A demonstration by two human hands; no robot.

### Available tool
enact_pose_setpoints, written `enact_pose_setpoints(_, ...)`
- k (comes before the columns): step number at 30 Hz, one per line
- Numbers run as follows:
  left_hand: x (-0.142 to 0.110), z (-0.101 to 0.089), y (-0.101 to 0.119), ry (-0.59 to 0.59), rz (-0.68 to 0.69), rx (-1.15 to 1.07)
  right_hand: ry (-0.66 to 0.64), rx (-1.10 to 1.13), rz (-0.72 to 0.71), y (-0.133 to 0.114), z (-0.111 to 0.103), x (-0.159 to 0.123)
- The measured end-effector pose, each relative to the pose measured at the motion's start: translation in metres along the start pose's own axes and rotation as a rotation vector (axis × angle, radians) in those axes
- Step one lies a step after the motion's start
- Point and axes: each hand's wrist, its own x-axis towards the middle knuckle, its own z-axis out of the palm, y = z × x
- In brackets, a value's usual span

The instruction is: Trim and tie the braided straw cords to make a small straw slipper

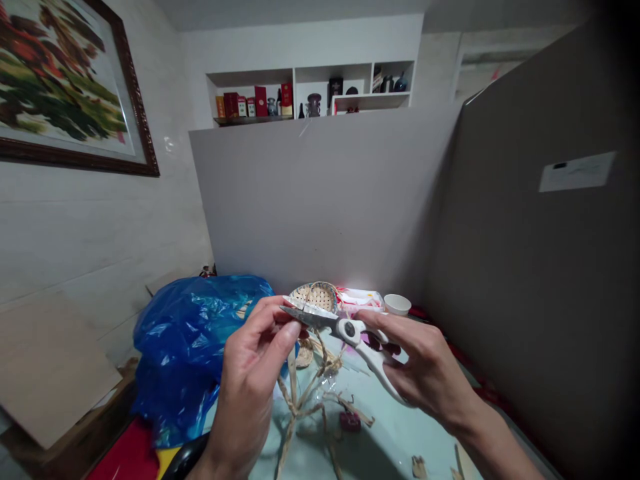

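Observation:
My right hand [417,363] grips a pair of kitchen scissors [353,332] by the white handles. The dark metal blades stand parted and point left, their tips at the fingers of my left hand [257,363]. Thumb and fingers of that hand are pinched together on dried, pale-brown plant strands [295,410], which hang below it, knotted and branching. The pinched ends are mostly hidden by the fingers and blades. Under the strands lie loose dried scraps [353,407] and a small dark-red object [349,421] on the pale table [390,433].
A crumpled blue plastic bag [190,333] fills the left side. Behind my hands are a woven basket [323,297], a red-and-white package [363,299] and a white bowl [397,305]. Grey panels [320,200] stand at the back and right. More scraps [419,467] lie near the front.

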Motion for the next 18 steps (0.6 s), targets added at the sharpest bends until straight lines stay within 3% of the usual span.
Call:
enact_pose_setpoints(5,0.005,-0.001,-0.004,-0.007,-0.047,-0.045,-0.091,0.186,0.174,-0.004,0.004,0.001)
enact_pose_setpoints(12,0.002,0.001,0.002,-0.059,-0.17,-0.19,-0.039,0.781,0.665,-0.007,0.006,0.012)
enact_pose_setpoints(14,0.001,0.002,0.004,-0.094,-0.169,-0.194,-0.019,0.822,0.709,-0.007,0.005,0.014)
enact_pose_setpoints(18,0.0,0.003,0.005,-0.118,-0.139,-0.195,-0.028,0.859,0.658,-0.01,0.002,0.015)
